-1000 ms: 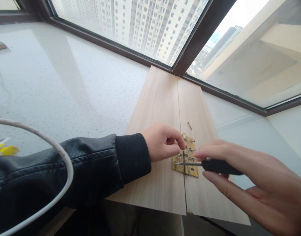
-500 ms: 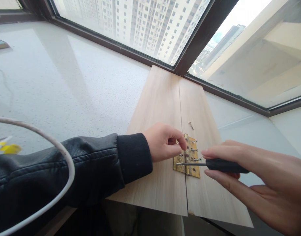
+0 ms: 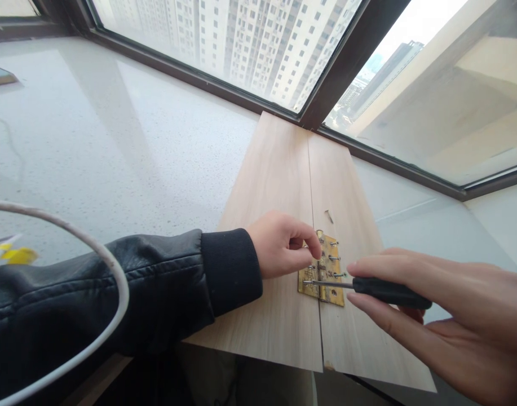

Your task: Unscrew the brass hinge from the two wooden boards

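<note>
A brass hinge [image 3: 331, 298] lies open across the seam between two pale wooden boards [image 3: 279, 175]. Several screws stand up from its leaves. My left hand [image 3: 281, 245], in a black leather sleeve, rests over the hinge's upper left part, index finger and thumb curled onto it and covering some holes. From the right, my right hand [image 3: 448, 310] grips a black-handled screwdriver [image 3: 387, 290] between thumb and fingers. Its shaft lies nearly level across the hinge, and its tip meets a screw at the lower left leaf.
A loose screw [image 3: 328, 216] lies on the right board above the hinge. A white cable [image 3: 120, 287] loops in front of my left sleeve. Beneath the boards is a speckled white sill [image 3: 169, 146]; dark-framed windows [image 3: 241, 51] stand behind. A yellow item [image 3: 19, 255] sits at the left.
My right hand and the screwdriver handle have shifted slightly down, with the fingers a little rolled around the handle. The left hand and hinge stay in place.
</note>
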Tool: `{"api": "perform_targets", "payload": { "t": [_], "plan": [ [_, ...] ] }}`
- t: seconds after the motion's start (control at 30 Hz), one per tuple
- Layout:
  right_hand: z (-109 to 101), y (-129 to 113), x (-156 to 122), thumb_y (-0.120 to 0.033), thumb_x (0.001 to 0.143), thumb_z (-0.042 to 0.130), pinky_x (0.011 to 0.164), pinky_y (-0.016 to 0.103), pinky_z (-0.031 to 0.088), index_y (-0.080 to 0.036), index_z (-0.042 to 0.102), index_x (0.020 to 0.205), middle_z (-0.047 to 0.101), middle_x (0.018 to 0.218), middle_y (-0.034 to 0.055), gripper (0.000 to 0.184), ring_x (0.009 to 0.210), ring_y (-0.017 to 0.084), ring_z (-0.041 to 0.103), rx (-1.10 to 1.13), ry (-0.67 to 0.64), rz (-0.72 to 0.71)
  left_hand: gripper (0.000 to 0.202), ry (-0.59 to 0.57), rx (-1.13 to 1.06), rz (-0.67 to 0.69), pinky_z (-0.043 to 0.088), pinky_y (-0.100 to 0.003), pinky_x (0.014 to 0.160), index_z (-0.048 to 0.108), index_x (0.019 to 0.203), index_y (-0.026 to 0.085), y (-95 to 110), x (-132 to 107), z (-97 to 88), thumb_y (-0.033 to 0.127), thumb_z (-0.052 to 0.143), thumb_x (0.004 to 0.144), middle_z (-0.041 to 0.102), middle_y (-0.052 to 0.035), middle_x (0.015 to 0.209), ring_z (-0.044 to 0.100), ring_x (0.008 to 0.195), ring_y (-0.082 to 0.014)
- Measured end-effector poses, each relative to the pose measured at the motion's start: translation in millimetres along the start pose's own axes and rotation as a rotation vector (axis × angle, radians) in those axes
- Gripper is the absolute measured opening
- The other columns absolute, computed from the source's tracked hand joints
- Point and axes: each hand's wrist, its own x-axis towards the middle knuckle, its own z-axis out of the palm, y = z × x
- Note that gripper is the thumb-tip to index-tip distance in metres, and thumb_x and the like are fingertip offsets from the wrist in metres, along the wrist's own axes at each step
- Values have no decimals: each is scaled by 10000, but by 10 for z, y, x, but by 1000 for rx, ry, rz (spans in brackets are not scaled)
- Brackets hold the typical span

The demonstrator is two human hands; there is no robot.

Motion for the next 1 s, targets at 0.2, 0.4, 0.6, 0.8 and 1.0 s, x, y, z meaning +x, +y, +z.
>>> {"api": "perform_targets", "payload": {
  "t": [0.2, 0.4, 0.6, 0.8, 1.0],
  "plan": [
    [16, -5, -7, -375, 898, 560, 574, 293, 541, -295, 486, 1224, 703, 964, 16, 344, 724, 186, 689, 44, -43, 39, 194, -9, -13, 7, 298, -203, 481, 739, 786, 89, -1, -3, -5, 117, 556, 730, 417, 62, 498, 357, 465, -51],
    [12, -5, 9, -300, 921, 548, 515, 260, 499, -322, 516, 1116, 688, 859, -22, 199, 587, 138, 635, -29, -3, -2, 191, -10, 1, 0, 301, -208, 483, 739, 781, 97, -1, -1, -4, 108, 557, 728, 423, 59, 500, 361, 467, -55],
    [17, 6, 2, -324, 894, 575, 568, 260, 545, -274, 480, 1255, 681, 1074, 42, 377, 762, 172, 688, 90, -73, 17, 190, -8, -15, 12, 296, -199, 480, 738, 779, 85, -6, -3, -2, 109, 556, 732, 411, 65, 493, 354, 462, -46],
    [78, 112, -54, -203, 915, 556, 510, 255, 463, -256, 586, 1091, 698, 796, -14, 186, 587, 129, 632, -18, 23, -156, 187, -2, -4, 10, 300, -200, 482, 738, 774, 88, -3, -2, 5, 110, 557, 734, 415, 65, 492, 359, 462, -46],
    [209, 195, -58, -279, 952, 517, 495, 285, 433, -245, 594, 1008, 725, 821, 0, 102, 599, 145, 656, -39, 40, -108, 187, -13, -16, -9, 296, -197, 481, 734, 781, 85, 24, -8, 2, 100, 553, 738, 400, 71, 490, 344, 457, -42]
  ]
}}
